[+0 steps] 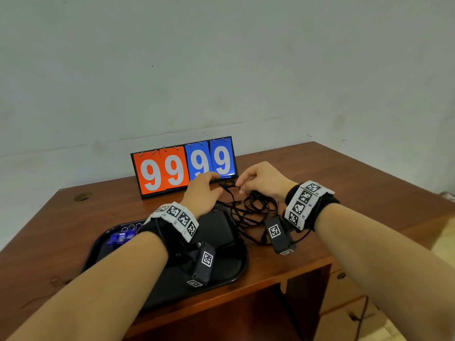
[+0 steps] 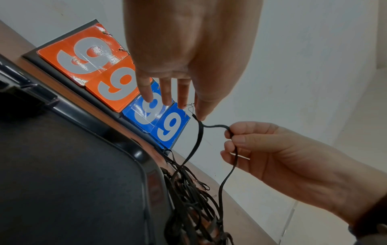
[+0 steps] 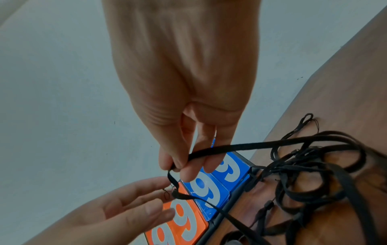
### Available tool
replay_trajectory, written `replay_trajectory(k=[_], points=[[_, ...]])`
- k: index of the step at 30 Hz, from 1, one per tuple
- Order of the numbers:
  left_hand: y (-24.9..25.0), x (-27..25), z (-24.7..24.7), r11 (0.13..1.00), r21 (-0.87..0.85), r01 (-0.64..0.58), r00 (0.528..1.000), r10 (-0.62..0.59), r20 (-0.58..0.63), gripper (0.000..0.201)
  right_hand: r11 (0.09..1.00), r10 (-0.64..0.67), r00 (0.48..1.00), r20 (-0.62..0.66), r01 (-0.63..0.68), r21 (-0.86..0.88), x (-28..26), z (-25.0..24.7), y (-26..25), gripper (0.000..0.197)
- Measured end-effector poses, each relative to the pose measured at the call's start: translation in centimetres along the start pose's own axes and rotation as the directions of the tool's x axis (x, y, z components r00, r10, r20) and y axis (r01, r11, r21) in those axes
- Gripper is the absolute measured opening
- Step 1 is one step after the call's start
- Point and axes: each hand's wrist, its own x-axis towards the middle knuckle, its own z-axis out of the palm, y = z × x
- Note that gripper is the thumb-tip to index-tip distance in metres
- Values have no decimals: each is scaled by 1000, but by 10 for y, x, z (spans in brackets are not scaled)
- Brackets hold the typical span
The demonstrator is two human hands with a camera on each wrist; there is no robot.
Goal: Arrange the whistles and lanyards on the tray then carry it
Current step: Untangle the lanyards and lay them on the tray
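A tangle of black lanyards lies on the wooden table just right of the black tray. My right hand pinches one lanyard strap between thumb and forefinger and holds it lifted above the pile. My left hand reaches in with fingers nearly straight. Its thumb tip touches the strap's free end with the thin thread loop. Blue whistles lie at the tray's far left, partly hidden by my left forearm.
An orange and blue flip scoreboard reading 99 99 stands right behind the hands, against the wall. The table ends close to the tray's near rim, with drawers below on the right.
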Motion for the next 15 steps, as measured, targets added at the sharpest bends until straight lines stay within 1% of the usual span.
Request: replay_trajectory(k=[4,9,12,15], points=[[11,-3,5,1000,-19,10,998,-9,55,38,1000,-8,1000,10,8,17,-12,-7,-3,15],[24,-9,8,999,-10,-37,994,38,103,21,999,7,1000,13,-8,35,-25,-15,-2,16],[30,-14,10,997,12,-70,992,69,104,10,1000,7,1000,-1,-7,21,-31,-20,-2,18],[38,-20,9,998,12,-63,994,62,95,9,1000,4,1000,-17,-4,-8,-39,-24,-5,21]])
